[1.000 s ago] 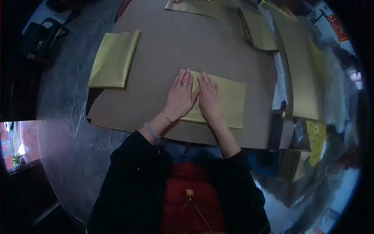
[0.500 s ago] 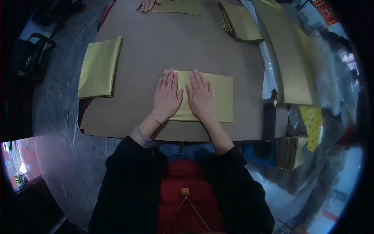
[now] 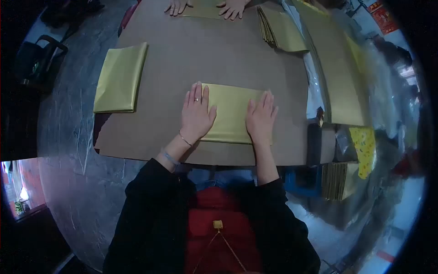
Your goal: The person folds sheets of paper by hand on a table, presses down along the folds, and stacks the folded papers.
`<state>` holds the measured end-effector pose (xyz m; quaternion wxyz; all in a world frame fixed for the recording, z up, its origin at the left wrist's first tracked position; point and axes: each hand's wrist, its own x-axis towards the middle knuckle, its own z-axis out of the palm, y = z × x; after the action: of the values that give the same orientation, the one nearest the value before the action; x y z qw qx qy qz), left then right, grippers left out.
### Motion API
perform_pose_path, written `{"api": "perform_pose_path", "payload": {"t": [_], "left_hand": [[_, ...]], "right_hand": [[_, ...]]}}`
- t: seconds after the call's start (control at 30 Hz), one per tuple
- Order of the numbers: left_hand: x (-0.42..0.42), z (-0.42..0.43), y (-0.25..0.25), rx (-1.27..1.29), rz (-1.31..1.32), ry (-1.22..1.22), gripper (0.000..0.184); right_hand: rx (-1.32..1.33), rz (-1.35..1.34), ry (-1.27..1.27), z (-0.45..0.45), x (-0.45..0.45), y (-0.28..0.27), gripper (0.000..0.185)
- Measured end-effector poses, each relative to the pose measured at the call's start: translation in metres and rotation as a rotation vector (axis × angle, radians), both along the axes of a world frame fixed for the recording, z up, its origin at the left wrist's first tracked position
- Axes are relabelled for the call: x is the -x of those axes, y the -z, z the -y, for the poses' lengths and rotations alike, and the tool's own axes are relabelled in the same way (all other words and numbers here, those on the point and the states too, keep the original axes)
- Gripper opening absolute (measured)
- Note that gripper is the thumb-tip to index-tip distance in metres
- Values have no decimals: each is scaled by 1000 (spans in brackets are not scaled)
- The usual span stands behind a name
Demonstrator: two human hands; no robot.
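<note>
A folded sheet of gold paper [image 3: 230,114] lies flat on the brown tabletop [image 3: 182,55] in front of me. My left hand [image 3: 197,114] presses flat on its left edge, fingers stretched away from me, a ring on one finger. On the right edge rests my right hand [image 3: 262,118], palm down with the fingers extended. Neither hand grips anything. To the left, a stack of folded gold paper [image 3: 119,78] sits near the table's edge.
Across the table, another person's hands [image 3: 232,8] lie on a gold sheet [image 3: 205,12]. Fanned gold folds [image 3: 287,32] are at the back right, beside a long stack of gold sheets [image 3: 340,82]. A brown bundle [image 3: 334,181] stands below the table's right corner.
My right hand has slid rightward across the gold paper to its right edge. My left hand stays in place. Across the table, the other person's second hand has come into view.
</note>
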<state>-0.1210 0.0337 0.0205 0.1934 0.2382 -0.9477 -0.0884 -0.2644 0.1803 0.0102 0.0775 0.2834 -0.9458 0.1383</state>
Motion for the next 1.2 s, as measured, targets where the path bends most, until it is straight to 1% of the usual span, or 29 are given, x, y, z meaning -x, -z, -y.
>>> {"api": "perform_pose_path", "payload": {"t": [0.07,0.17,0.23,0.3,0.33,0.4,0.43,0.47,0.5,0.57,0.6,0.63,0.67,0.7,0.73,0.77,0.83,0.87,0.9,0.97,1.07,1.1,1.13,1.17,1.2], "left_hand": [[1,1,6,46,-6,-2,63],[-1,0,0,23,-17,-38,65],[-1,0,3,24,-29,-58,67],[-2,0,4,-7,-67,-41,67],[-1,1,0,-43,-23,-36,67],[0,-1,4,-9,-21,-50,67],[1,-2,5,19,-7,-54,67],[2,-2,7,-22,-47,-59,67],[1,-2,6,-23,-41,-62,67],[0,-1,3,-50,-29,-50,63],[0,0,4,-22,-16,-53,60],[-1,1,5,12,15,-49,59],[-3,1,6,46,44,-45,57],[0,2,7,54,1,-62,60],[-1,1,7,34,-7,-53,62],[-2,0,7,14,-15,-44,63],[-1,0,4,5,0,-48,66],[-2,-1,4,18,3,-53,66],[-2,-1,3,8,23,-56,67],[-1,-1,4,12,23,-72,69],[-2,-1,2,-13,-4,-81,72],[-3,-1,0,-21,3,-85,73],[-4,0,2,-30,-16,-72,70],[-5,2,5,-39,-34,-59,68],[-7,4,4,-14,-4,-57,70]], "right_hand": [[-5,-9,11,-2,2,0,60],[-8,-20,0,-4,4,0,62],[2,32,16,-4,2,-3,62],[-41,43,13,-4,3,-1,62],[-75,36,31,-3,2,0,61],[-102,21,39,3,2,-4,61],[-32,49,-23,10,-4,-10,59],[38,82,-82,18,-14,-13,58],[-76,-50,-154,30,-22,-9,56],[20,65,-336,57,-46,-20,51],[11,58,-402,67,-55,-17,50],[13,65,-392,70,-57,-17,50],[90,154,-416,71,-58,-17,50],[164,240,-438,68,-58,-15,50],[119,149,-436,62,-56,-8,50],[116,152,-424,53,-51,-6,50],[13,28,-376,30,-41,-7,51],[20,31,-319,17,-34,-8,53],[15,33,-315,6,-25,-9,53],[-104,13,-131,-12,-9,-9,54],[-86,13,-125,-25,4,-2,55],[-126,-51,-121,-24,4,-1,55],[-118,-59,-133,-23,5,-2,55],[-108,-34,-128,-24,4,-2,55],[-100,-8,-123,-25,2,-5,55]]}}
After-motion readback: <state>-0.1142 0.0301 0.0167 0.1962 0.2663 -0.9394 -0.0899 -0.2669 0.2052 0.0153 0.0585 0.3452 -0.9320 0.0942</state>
